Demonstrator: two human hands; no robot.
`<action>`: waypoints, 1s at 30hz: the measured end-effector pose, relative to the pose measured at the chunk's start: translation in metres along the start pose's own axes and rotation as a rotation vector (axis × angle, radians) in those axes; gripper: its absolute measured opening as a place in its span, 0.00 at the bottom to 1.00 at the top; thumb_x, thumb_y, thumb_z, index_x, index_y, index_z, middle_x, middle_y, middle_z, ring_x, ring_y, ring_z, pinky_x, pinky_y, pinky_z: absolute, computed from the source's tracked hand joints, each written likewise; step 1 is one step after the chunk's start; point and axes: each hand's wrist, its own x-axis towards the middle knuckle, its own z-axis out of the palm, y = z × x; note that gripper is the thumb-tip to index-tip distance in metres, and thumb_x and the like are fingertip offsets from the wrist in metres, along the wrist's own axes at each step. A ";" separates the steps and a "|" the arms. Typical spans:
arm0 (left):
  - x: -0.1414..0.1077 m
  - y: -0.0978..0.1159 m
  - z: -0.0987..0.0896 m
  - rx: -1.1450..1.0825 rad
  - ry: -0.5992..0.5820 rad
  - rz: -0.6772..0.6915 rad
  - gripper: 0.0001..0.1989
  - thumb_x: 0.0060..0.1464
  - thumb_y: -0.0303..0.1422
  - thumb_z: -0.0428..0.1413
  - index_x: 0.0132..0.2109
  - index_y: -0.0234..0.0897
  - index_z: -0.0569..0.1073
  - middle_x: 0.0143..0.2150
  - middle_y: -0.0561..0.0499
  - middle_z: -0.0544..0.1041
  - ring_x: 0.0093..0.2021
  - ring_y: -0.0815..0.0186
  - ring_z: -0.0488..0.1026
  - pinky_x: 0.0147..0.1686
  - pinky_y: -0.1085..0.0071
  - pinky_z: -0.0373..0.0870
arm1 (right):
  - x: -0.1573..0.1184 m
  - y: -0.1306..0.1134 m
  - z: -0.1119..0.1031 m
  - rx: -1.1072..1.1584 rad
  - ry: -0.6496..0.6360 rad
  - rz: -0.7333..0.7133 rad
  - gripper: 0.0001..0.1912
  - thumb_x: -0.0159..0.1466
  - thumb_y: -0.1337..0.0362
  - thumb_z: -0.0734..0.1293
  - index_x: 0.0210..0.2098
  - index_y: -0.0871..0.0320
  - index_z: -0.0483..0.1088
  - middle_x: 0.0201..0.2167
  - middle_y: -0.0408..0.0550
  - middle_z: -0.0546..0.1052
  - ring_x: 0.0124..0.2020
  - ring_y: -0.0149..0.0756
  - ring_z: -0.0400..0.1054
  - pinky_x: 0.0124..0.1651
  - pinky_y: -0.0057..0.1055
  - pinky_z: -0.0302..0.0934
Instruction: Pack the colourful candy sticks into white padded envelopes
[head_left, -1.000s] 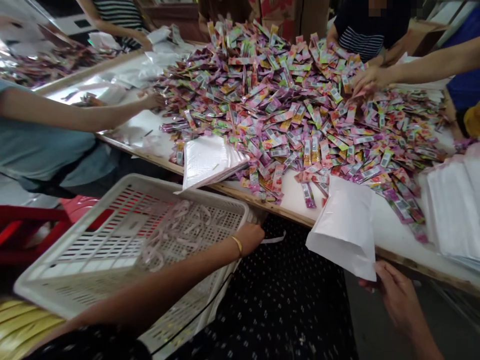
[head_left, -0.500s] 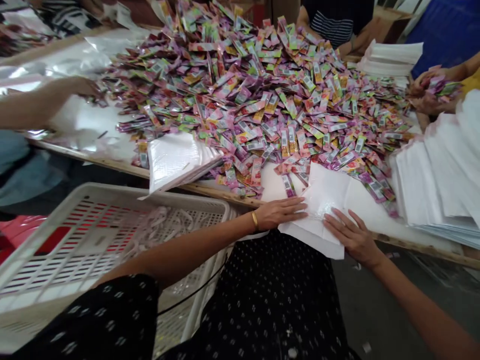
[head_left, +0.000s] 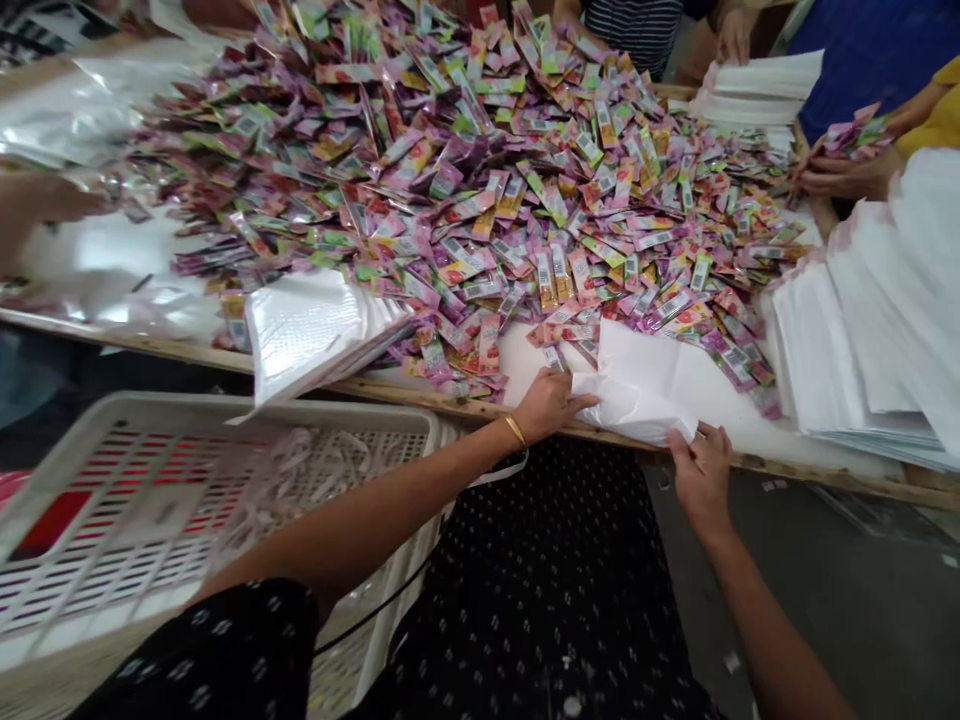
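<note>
A white pouch (head_left: 637,385) lies at the near table edge, its lower part folded over. My left hand (head_left: 549,405), with a gold bracelet at the wrist, pinches the pouch's left corner. At its right corner, my right hand (head_left: 703,460) grips the edge between thumb and fingers. Just beyond the pouch spreads a large heap of small colourful sachets (head_left: 480,200). Left of my hands, a stack of shiny white pouches (head_left: 304,325) juts over the table edge.
Tall white stacks (head_left: 855,330) stand at the right, another white stack (head_left: 761,90) farther back. A white plastic basket (head_left: 262,405) is below the table at left. Other people's hands (head_left: 847,175) hold sachets at right; a blurred arm (head_left: 45,210) reaches in at left.
The pouch's near flap has been folded up, and my hands have gone from lying flat on it to gripping its corners. The view has shifted, and a person's hand now touches the far stack.
</note>
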 end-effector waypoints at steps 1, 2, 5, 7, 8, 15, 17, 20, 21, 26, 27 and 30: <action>0.000 0.000 0.000 0.002 0.001 0.010 0.18 0.60 0.41 0.57 0.27 0.33 0.71 0.28 0.48 0.73 0.33 0.65 0.70 0.47 0.64 0.65 | -0.002 -0.001 0.000 0.013 0.005 0.029 0.24 0.68 0.47 0.58 0.33 0.57 0.75 0.39 0.53 0.76 0.47 0.43 0.66 0.64 0.52 0.50; 0.000 0.001 -0.001 0.007 0.003 0.015 0.19 0.60 0.41 0.57 0.26 0.33 0.70 0.28 0.48 0.73 0.33 0.64 0.70 0.47 0.64 0.65 | -0.003 -0.003 -0.001 0.017 0.007 0.049 0.24 0.68 0.46 0.58 0.32 0.57 0.74 0.38 0.52 0.76 0.46 0.43 0.65 0.62 0.51 0.52; -0.002 0.009 -0.007 0.022 -0.021 -0.033 0.19 0.60 0.42 0.57 0.27 0.34 0.70 0.29 0.47 0.75 0.34 0.63 0.72 0.47 0.65 0.65 | -0.003 -0.008 -0.004 -0.018 -0.024 0.089 0.25 0.68 0.46 0.56 0.27 0.56 0.70 0.31 0.49 0.74 0.40 0.40 0.63 0.61 0.48 0.52; -0.003 0.017 -0.012 0.041 -0.083 -0.139 0.18 0.62 0.42 0.55 0.28 0.33 0.71 0.30 0.46 0.76 0.34 0.63 0.73 0.44 0.66 0.66 | 0.001 -0.012 -0.005 -0.055 -0.064 0.132 0.26 0.67 0.45 0.55 0.23 0.56 0.66 0.27 0.48 0.72 0.37 0.38 0.63 0.61 0.47 0.51; -0.003 0.021 -0.014 0.057 -0.119 -0.205 0.18 0.62 0.42 0.53 0.29 0.33 0.72 0.30 0.46 0.76 0.34 0.63 0.73 0.42 0.67 0.66 | 0.004 -0.013 -0.006 -0.070 -0.096 0.157 0.27 0.67 0.45 0.54 0.21 0.56 0.64 0.26 0.47 0.72 0.35 0.37 0.63 0.61 0.46 0.51; -0.012 0.041 -0.018 0.037 -0.137 -0.482 0.14 0.58 0.37 0.53 0.45 0.31 0.75 0.45 0.41 0.77 0.47 0.56 0.74 0.48 0.63 0.69 | 0.040 -0.010 -0.022 -0.150 -0.400 0.394 0.27 0.57 0.43 0.64 0.43 0.59 0.73 0.29 0.48 0.75 0.35 0.40 0.69 0.52 0.41 0.58; -0.011 0.050 -0.015 0.084 0.121 -0.385 0.23 0.55 0.31 0.56 0.58 0.34 0.71 0.57 0.39 0.71 0.59 0.52 0.68 0.57 0.57 0.65 | 0.055 -0.006 -0.024 -0.056 -0.445 0.465 0.38 0.54 0.41 0.66 0.54 0.62 0.68 0.39 0.53 0.77 0.37 0.41 0.70 0.46 0.37 0.61; 0.002 0.064 -0.004 0.177 0.239 0.099 0.29 0.59 0.32 0.53 0.67 0.46 0.63 0.71 0.43 0.57 0.71 0.51 0.51 0.68 0.50 0.50 | 0.075 -0.007 -0.015 0.130 -0.595 0.435 0.37 0.55 0.40 0.66 0.50 0.65 0.71 0.43 0.57 0.77 0.39 0.41 0.71 0.40 0.32 0.61; 0.009 0.066 0.002 0.199 0.187 0.216 0.28 0.61 0.36 0.52 0.68 0.48 0.62 0.72 0.45 0.54 0.73 0.50 0.47 0.69 0.48 0.47 | 0.080 -0.009 -0.010 0.180 -0.642 0.439 0.34 0.54 0.41 0.67 0.46 0.65 0.73 0.40 0.56 0.78 0.38 0.40 0.70 0.37 0.31 0.61; 0.034 0.060 0.030 0.248 0.038 0.123 0.31 0.64 0.51 0.46 0.70 0.46 0.59 0.74 0.38 0.47 0.74 0.43 0.41 0.68 0.40 0.42 | 0.089 -0.020 0.011 0.393 -0.686 0.633 0.27 0.49 0.49 0.73 0.41 0.64 0.75 0.33 0.49 0.79 0.31 0.36 0.68 0.30 0.27 0.58; 0.036 0.058 0.034 0.244 0.032 0.115 0.31 0.65 0.51 0.46 0.70 0.47 0.58 0.75 0.38 0.45 0.74 0.43 0.40 0.68 0.39 0.41 | 0.089 -0.021 0.013 0.459 -0.684 0.665 0.27 0.48 0.51 0.73 0.41 0.63 0.75 0.34 0.49 0.79 0.31 0.36 0.69 0.30 0.27 0.59; 0.035 0.056 0.032 0.212 -0.006 0.101 0.31 0.65 0.51 0.45 0.71 0.49 0.56 0.75 0.39 0.44 0.74 0.44 0.39 0.68 0.38 0.41 | 0.089 -0.026 0.012 0.671 -0.678 0.721 0.31 0.43 0.53 0.75 0.43 0.62 0.74 0.36 0.50 0.80 0.35 0.41 0.72 0.35 0.31 0.66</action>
